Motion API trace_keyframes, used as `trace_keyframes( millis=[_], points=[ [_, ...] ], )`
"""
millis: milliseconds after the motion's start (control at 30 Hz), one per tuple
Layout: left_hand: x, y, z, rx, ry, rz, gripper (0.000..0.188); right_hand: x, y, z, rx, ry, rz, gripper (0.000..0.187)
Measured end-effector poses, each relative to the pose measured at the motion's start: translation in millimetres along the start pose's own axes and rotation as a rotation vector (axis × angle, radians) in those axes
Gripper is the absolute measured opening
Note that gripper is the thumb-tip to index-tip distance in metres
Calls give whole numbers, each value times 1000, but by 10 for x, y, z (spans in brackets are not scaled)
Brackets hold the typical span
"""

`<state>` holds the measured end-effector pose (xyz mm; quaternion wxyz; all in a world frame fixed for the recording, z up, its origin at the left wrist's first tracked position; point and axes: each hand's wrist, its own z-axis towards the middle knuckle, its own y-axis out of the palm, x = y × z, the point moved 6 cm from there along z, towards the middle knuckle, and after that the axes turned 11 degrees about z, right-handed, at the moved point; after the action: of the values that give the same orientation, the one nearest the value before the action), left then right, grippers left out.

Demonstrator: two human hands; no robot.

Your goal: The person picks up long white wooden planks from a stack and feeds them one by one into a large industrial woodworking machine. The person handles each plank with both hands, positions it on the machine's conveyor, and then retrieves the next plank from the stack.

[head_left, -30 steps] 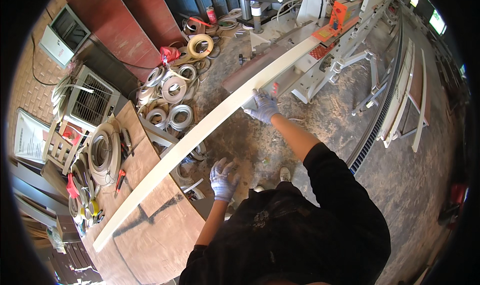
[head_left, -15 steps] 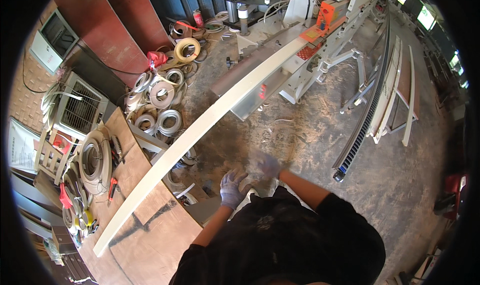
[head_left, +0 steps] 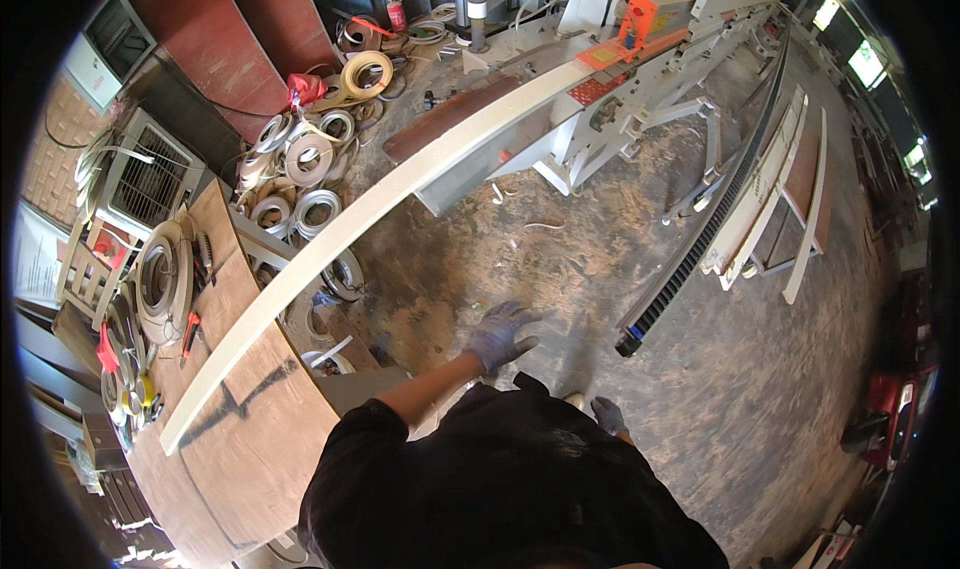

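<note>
My left hand [head_left: 500,336], in a pale work glove, is held out over the floor with its fingers spread and holds nothing. My right hand [head_left: 607,416], gloved too, hangs low beside my black shirt [head_left: 510,479]; it is small and foreshortened, so how its fingers are set is unclear. Apart from both hands, a long cream-coloured strip board [head_left: 335,239] runs from the wooden table [head_left: 270,419] at left up to a machine [head_left: 640,29] with an orange guard. The hand nearest to this board is my left one.
Rolls of edging tape [head_left: 310,159] lie heaped on the floor at the far left. A red-handled tool [head_left: 191,334] rests on the table. To the right stretch a black roller track [head_left: 690,259] and a stand [head_left: 770,239] with long white strips.
My view has shifted, and the machine, the board and the table appear displaced. My left hand now reaches forward with fingers spread; the right has swung back beside my body.
</note>
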<state>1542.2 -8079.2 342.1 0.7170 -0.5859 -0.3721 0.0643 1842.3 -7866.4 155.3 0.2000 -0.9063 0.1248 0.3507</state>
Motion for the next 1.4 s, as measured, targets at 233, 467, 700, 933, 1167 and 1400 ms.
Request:
trace_keyframes(
  millis=[233,467,700,933,1167,1400],
  points=[
    [1185,452,837,145,-9,-34,51,2102,-1257,88,6,142,-305,46],
    [1992,882,1570,43,-129,148,66,3114,-2255,31,144,278,147,45],
    [2341,1026,2296,3,-184,222,71,3445,-2960,543,182,189,468,44],
    [2583,1140,3170,-49,-235,186,69,3400,-3945,1419,236,116,652,45],
    [2681,1258,3800,-21,-277,209,67,3168,-5258,2018,68,42,76,49],
    [2725,1367,4081,21,-231,129,67,2048,-6509,2473,506,-192,-298,45]
  ],
)
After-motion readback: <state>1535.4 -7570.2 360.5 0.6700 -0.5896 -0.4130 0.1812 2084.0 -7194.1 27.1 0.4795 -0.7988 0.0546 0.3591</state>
